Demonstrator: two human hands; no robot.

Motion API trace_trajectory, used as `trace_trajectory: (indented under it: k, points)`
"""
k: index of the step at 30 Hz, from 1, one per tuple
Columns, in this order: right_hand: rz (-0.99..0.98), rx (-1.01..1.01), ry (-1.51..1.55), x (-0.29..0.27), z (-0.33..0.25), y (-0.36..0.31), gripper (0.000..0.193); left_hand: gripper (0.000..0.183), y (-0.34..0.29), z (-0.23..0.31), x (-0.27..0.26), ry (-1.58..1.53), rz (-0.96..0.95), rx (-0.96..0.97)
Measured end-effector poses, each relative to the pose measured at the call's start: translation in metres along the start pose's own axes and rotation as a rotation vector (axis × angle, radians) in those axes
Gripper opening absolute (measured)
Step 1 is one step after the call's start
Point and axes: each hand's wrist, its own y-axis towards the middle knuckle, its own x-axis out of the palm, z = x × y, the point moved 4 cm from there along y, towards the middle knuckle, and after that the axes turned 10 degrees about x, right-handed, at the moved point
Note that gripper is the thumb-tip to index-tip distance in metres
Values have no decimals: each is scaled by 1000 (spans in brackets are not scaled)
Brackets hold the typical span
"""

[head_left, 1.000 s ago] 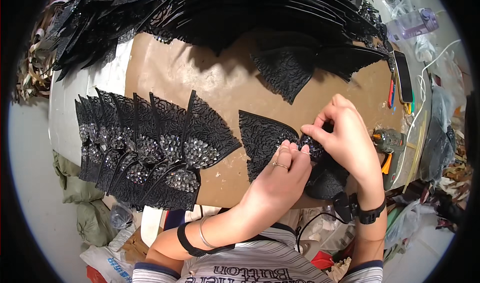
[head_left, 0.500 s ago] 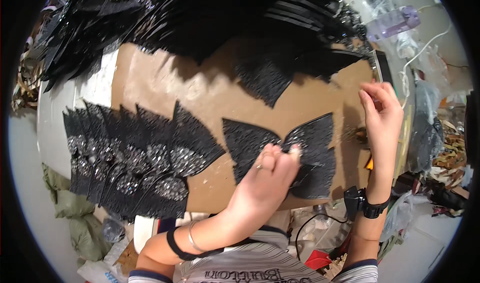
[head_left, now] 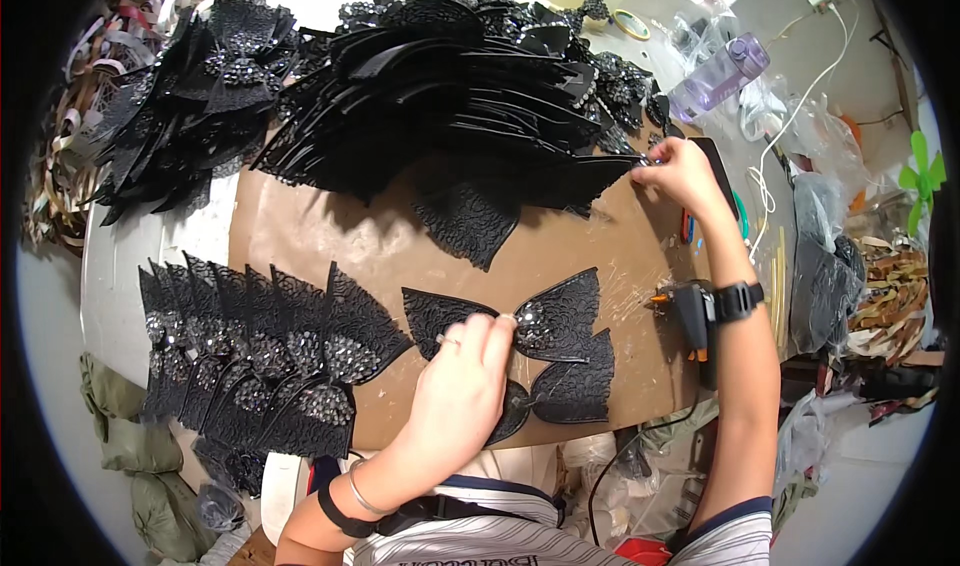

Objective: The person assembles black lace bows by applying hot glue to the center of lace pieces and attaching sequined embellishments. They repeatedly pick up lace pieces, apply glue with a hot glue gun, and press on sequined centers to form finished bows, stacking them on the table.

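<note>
A black bow-shaped lace piece (head_left: 572, 306) lies flat in front of me, with a sparkling rhinestone cluster (head_left: 540, 331) on its upper right lobe. My left hand (head_left: 455, 386) rests over its left half, fingers together and pressed on its middle; what the fingertips hold there, if anything, is hidden. Farther off, my right hand (head_left: 685, 178) pinches at the right tip of a large pile of black lace pieces (head_left: 440, 116). Whatever sits between its thumb and finger is too small to name. Beside my right wrist lies a black and orange glue gun (head_left: 690, 316).
An overlapping row of rhinestone-decorated black pieces (head_left: 260, 356) lies at the left. Another such heap (head_left: 235, 76) stands at the far left. A purple bottle (head_left: 718, 76), a white cable (head_left: 770, 171) and a tape roll (head_left: 630, 24) lie at the far right of the brown board (head_left: 330, 221).
My right hand has moved away from me and leftward to the tip of the pile, from raised above the board's right edge. My left hand stays on the bow-shaped piece. The whole view has shifted.
</note>
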Motion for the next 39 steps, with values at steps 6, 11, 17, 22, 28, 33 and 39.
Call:
trace_trajectory:
  k: [6,11,17,22,28,33,39]
  points:
    - [48,-59,370,-45,28,-63,31,27,9,-8,-22,-143,160,-37]
    - [-174,-217,763,-59,-37,-197,38,53,7,11,-41,-729,297,-40]
    - [-630,-69,1098,-7,-27,-322,41,31,-36,28,-35,-965,24,-70]
    - [-278,227,725,37,-13,-345,37,33,-84,26,-3,-953,-57,-435]
    - [-228,150,885,52,-19,-322,35,24,-60,19,-6,-636,118,-281]
    - [-261,189,786,69,-16,-301,31,34,-50,7,11,-583,139,-445]
    - [-260,268,723,75,-17,-296,22,30,-51,5,24,-463,177,-441]
